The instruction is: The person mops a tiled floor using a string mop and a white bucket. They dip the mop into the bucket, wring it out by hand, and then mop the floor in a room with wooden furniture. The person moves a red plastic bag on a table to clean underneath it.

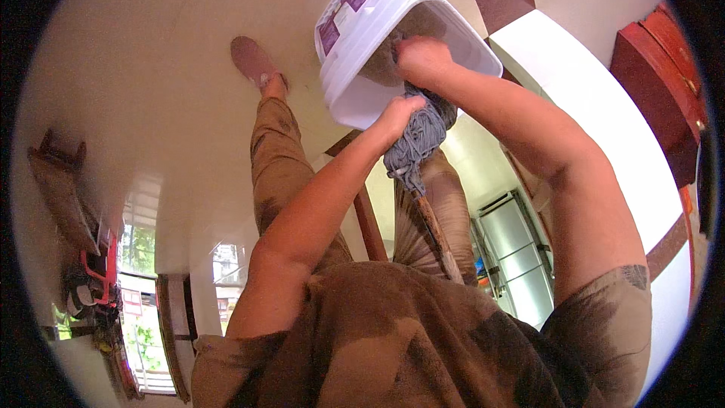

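Note:
A grey string mop head point(418, 133) lies across the near rim of a white plastic bucket point(368, 22), which holds murky water. Its wooden handle point(437, 232) runs back toward my body, over my right leg. My left hand point(403, 110) grips the mop strands just outside the rim, below the opening. Farther forward, my right hand point(423, 61) is closed on the strands over the bucket's mouth, with part of its fingers hidden. The bucket bears a purple and white label on its side.
My foot in a reddish clog point(252, 59) stands on the pale glossy floor left of the bucket. Dark red furniture point(657, 96) is at the right. A metal-framed glazed panel point(518, 255) shows lower right, and a wooden chair point(62, 187) at the far left.

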The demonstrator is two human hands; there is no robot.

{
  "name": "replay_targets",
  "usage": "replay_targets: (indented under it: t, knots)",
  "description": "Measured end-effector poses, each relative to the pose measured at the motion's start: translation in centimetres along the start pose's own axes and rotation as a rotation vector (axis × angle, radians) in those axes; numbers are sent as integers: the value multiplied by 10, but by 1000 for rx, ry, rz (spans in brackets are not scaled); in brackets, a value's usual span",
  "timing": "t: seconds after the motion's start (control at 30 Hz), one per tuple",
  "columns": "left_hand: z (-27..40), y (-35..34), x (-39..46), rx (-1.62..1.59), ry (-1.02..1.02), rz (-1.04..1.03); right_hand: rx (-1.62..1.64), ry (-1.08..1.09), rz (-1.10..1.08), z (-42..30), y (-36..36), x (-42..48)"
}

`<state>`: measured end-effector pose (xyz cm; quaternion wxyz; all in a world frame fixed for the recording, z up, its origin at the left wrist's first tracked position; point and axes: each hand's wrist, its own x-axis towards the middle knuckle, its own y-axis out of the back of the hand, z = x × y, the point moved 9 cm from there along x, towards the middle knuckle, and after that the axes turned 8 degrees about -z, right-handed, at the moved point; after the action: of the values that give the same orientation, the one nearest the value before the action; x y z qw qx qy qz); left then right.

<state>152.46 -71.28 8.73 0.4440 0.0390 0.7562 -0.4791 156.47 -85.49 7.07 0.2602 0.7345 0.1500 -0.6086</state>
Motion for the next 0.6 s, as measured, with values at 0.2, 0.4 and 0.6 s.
replay_targets:
  t: [0.2,0.4,0.6]
  knots:
    - [3,22,15,226,-116,17,-76,-96,-163,-7,-15,26]
    - [-2,33,13,178,-90,64,-19,-130,-130,-12,-19,35]
    - [11,21,-7,121,-35,41,129,-178,-139,9,-33,40]
